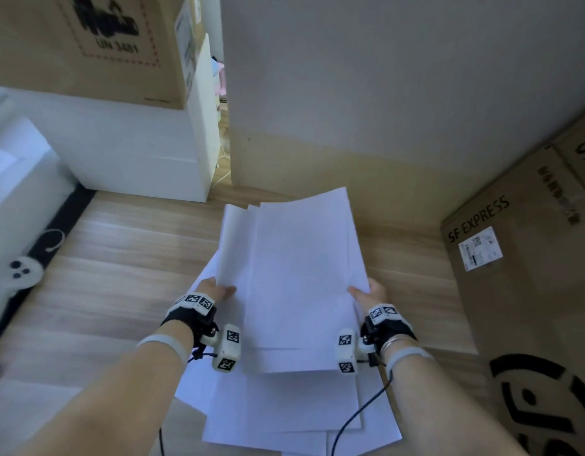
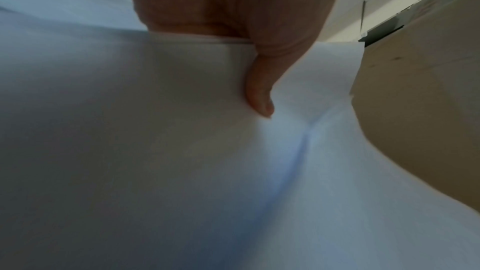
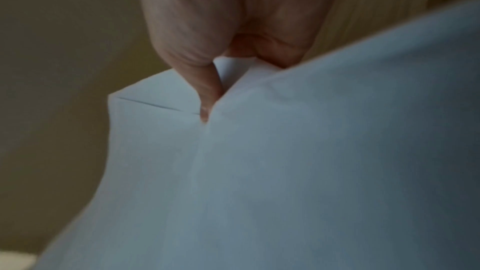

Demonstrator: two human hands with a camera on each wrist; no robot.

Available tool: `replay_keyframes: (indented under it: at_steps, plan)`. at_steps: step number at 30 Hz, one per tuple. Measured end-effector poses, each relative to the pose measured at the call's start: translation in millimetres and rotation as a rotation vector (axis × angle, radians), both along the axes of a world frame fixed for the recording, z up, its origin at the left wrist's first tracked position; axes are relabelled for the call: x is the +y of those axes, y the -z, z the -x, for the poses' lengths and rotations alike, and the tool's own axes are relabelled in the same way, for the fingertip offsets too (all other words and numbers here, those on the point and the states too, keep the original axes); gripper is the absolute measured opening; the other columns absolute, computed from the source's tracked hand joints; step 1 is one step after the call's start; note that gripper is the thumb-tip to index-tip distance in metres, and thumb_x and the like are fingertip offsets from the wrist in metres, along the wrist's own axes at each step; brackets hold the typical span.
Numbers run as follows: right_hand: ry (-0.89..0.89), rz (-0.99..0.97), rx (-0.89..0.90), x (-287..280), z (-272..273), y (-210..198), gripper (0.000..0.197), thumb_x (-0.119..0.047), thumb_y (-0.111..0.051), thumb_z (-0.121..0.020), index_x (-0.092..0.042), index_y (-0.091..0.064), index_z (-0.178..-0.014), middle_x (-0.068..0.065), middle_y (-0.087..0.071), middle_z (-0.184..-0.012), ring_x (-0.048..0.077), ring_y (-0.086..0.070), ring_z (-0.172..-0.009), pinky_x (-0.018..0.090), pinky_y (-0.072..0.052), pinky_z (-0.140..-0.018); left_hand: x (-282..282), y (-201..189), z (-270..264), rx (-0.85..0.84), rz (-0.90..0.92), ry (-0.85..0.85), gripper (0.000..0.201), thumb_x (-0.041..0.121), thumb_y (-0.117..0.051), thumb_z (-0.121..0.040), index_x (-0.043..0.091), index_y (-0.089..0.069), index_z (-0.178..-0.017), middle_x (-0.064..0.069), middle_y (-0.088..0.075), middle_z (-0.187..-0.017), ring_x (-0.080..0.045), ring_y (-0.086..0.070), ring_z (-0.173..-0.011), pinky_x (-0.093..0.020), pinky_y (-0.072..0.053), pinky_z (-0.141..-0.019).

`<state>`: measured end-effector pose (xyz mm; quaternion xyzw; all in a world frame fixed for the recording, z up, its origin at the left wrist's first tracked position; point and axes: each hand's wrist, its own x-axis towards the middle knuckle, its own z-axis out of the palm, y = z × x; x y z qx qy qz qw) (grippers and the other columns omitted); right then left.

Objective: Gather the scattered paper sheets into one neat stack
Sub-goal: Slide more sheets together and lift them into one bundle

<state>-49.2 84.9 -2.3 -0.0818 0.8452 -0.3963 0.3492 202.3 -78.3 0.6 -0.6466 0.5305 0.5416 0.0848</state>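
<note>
A bundle of white paper sheets (image 1: 294,278) is held up above the wooden floor, its edges uneven and fanned at the far end. My left hand (image 1: 218,291) pinches the bundle's left edge, thumb on top. My right hand (image 1: 370,292) pinches the right edge the same way. In the left wrist view the thumb (image 2: 259,98) presses onto the sheets (image 2: 182,151). In the right wrist view the thumb (image 3: 207,98) digs into a crease in the sheets (image 3: 285,171). Several more loose sheets (image 1: 284,409) lie askew on the floor beneath my wrists.
A brown SF Express carton (image 1: 521,258) stands at the right, a white box (image 1: 136,153) with a cardboard carton (image 1: 97,44) on it at the back left. A white controller (image 1: 18,274) lies on a dark strip at the left. Wood floor (image 1: 120,258) lies between.
</note>
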Motion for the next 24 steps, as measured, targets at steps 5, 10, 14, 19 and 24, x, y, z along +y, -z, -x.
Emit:
replay_keyframes:
  at_steps: [5,10,14,19,24]
  plan:
    - [-0.245,-0.107,-0.098,-13,-26,12,0.059,-0.029,-0.071,-0.08,-0.005,-0.049,-0.13,0.01,-0.056,-0.13,0.026,-0.055,-0.117,0.036,-0.042,-0.102,7,0,8,0.094,-0.036,0.006,0.037,0.007,-0.049,-0.088,-0.003,-0.055,-0.123,-0.025,-0.062,-0.117,-0.035,-0.059,-0.099,-0.039,-0.046,-0.094]
    - [-0.365,-0.156,-0.167,-24,-39,7,0.056,-0.018,-0.07,-0.082,-0.009,-0.047,-0.132,0.01,-0.059,-0.129,0.027,-0.055,-0.12,0.032,-0.043,-0.099,14,-12,13,0.208,-0.095,-0.183,0.04,0.026,-0.04,-0.097,0.003,-0.05,-0.128,-0.024,-0.058,-0.123,-0.032,-0.058,-0.095,-0.037,-0.044,-0.089]
    - [-0.363,-0.236,-0.117,-24,-43,9,0.056,-0.008,-0.071,-0.08,-0.005,-0.049,-0.131,0.013,-0.058,-0.132,0.028,-0.055,-0.121,0.035,-0.044,-0.103,14,-15,13,0.311,-0.177,-0.159,0.078,0.056,-0.06,-0.077,0.011,-0.043,-0.139,-0.016,-0.052,-0.137,-0.032,-0.053,-0.121,-0.042,-0.036,-0.11]
    - [-0.265,-0.127,-0.091,-20,-37,1,0.069,-0.026,-0.085,-0.066,0.001,-0.053,-0.121,0.009,-0.059,-0.12,0.027,-0.056,-0.116,0.033,-0.044,-0.098,7,-12,11,0.308,0.017,-0.072,0.047,0.007,-0.065,-0.083,0.003,-0.051,-0.128,-0.023,-0.06,-0.127,-0.037,-0.059,-0.111,-0.048,-0.045,-0.101]
    - [-0.077,0.19,-0.039,-32,-19,-38,0.033,0.0,-0.073,-0.076,0.004,-0.062,-0.107,0.023,-0.065,-0.112,0.026,-0.062,-0.095,0.041,-0.05,-0.09,-7,-43,24,0.417,0.178,-0.102,0.047,0.007,-0.072,-0.077,-0.004,-0.058,-0.119,-0.018,-0.065,-0.114,-0.032,-0.063,-0.108,-0.032,-0.048,-0.088]
